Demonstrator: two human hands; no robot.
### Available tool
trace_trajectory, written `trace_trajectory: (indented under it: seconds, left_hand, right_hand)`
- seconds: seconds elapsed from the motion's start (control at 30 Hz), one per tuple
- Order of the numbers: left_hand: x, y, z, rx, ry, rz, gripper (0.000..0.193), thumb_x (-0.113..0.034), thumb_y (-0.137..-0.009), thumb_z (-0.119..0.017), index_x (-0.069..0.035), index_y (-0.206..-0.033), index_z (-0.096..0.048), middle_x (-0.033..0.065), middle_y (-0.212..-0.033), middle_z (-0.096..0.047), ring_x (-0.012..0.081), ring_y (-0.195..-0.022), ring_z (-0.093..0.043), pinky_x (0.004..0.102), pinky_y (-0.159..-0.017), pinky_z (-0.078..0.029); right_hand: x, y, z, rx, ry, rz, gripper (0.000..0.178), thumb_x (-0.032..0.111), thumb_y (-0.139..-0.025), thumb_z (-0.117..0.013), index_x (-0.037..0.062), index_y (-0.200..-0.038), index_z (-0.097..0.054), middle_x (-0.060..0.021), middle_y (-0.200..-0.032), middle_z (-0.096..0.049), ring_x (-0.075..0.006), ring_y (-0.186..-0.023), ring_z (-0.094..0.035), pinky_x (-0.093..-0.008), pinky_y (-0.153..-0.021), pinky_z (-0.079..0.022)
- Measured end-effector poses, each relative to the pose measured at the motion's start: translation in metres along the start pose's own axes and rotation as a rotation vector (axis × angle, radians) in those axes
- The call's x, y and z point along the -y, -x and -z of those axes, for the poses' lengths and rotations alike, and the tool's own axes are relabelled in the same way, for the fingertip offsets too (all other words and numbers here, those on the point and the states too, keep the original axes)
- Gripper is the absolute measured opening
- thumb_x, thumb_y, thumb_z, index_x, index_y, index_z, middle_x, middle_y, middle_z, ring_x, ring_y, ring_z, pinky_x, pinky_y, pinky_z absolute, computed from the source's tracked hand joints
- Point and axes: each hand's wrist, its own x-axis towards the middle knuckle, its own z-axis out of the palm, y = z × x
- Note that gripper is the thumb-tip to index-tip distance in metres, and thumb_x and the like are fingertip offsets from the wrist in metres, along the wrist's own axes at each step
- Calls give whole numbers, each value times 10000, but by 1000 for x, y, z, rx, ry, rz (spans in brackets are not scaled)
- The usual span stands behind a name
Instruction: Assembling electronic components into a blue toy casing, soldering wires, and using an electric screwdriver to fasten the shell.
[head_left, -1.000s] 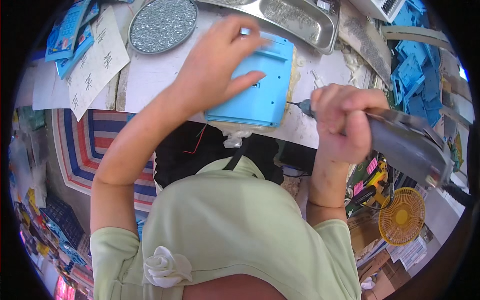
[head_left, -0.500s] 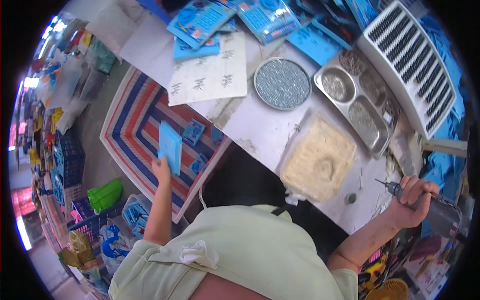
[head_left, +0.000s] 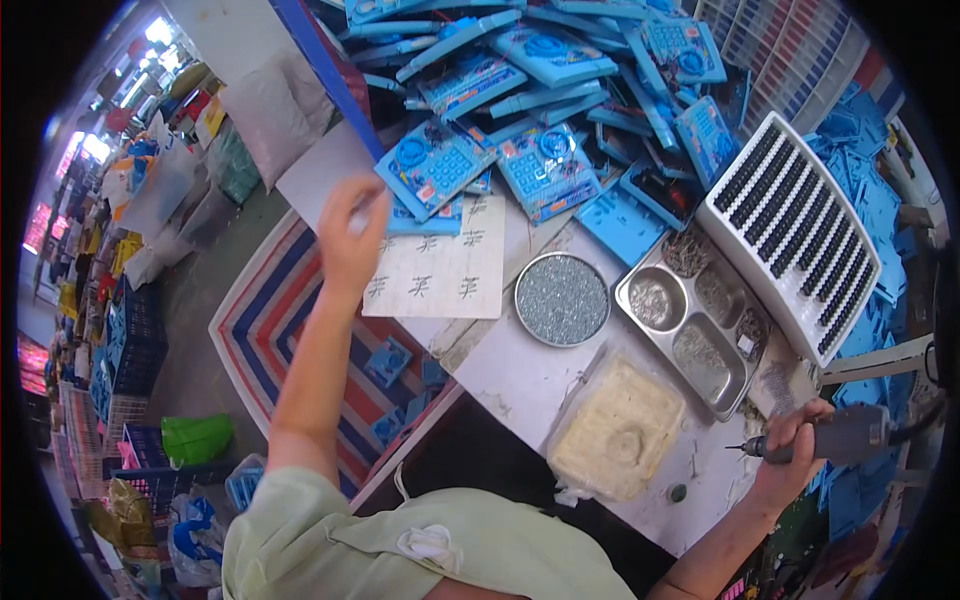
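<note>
Gripping dark grey, cylindrical corded power screwdriver [head_left: 850,435] in right hand [head_left: 795,445], with fingers wrapped around its front end, just behind the thin metal bit [head_left: 735,447]. Held at right side of the white-topped counter [head_left: 500,385], aimed leftward, touching nothing visible at the tip. Probably fairly heavy and rigid; best grasped around the body, clear of the bit. Holding left hand [head_left: 352,235] raised with fingers curled, just beside flat, light-blue plastic keypad unit [head_left: 435,168]; cannot tell, through blur, whether touching it or pinching anything. Find keypad unit lying face up on another at far left of counter, above white paper sheet [head_left: 430,275] with dark handwritten marks, near heaped light-blue plastic units [head_left: 548,60]. Judge it light, stiff, maybe slippery on its glossy face, likely to crack if dropped; take by 2 opposite side edges, not by the buttons. Note also beige rectangular pad [head_left: 615,430] in clear plastic, likely soft, and round grey tray [head_left: 560,344] of small silvery metal pieces, easily spilled if knocked.
</note>
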Motion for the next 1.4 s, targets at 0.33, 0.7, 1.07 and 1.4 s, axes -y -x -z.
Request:
trace_trajectory:
  seconds: [0.33, 0.7, 1.07, 1.4]
  left_hand:
    - [-85, -256, -231, 38, -531, -538, 313, -269, -812, -761, -101, -1072, -716, 101, -1131, -662, 339, -1098, -616, 478, -879, -564]
    - [-162, -258, -204, 183, -17, -511, 221, -234, -877, -667, -18, -916, -697, 224, -979, -686, 401, -953, -653, 505, -816, -518]
    - [-201, 110, -74, 874, 328, -608, 227, -31, -672, -735, -74, -872, -637, 61, -893, -605, 264, -815, -628, 359, -615, -521]
    - [-202, 174, -65, 1062, 360, -611, 119, -128, -770, -645, -124, -873, -584, 21, -865, -567, 227, -855, -603, 379, -723, -491]
  right_hand:
    - [12, -12, -22, -111, 226, 34, 771, 169, -903, -720, -17, -1537, -322, -136, -1209, -607, -212, -1102, -582, -346, -1001, -443]
    - [-5, 55, -23, -9, 471, 239, 337, 72, -876, -609, -73, -1181, -622, -164, -1072, -651, -283, -1070, -606, -386, -1011, -438]
    - [-77, 83, -64, 38, -677, -619, 732, 602, -1037, -426, 29, -1491, -421, -143, -1422, -564, -253, -1217, -603, -408, -1033, -486]
    - [-72, 114, -36, 94, 582, -483, 459, 261, -999, -642, -8, -1365, -575, -68, -875, -688, -115, -798, -628, -282, -731, -499]
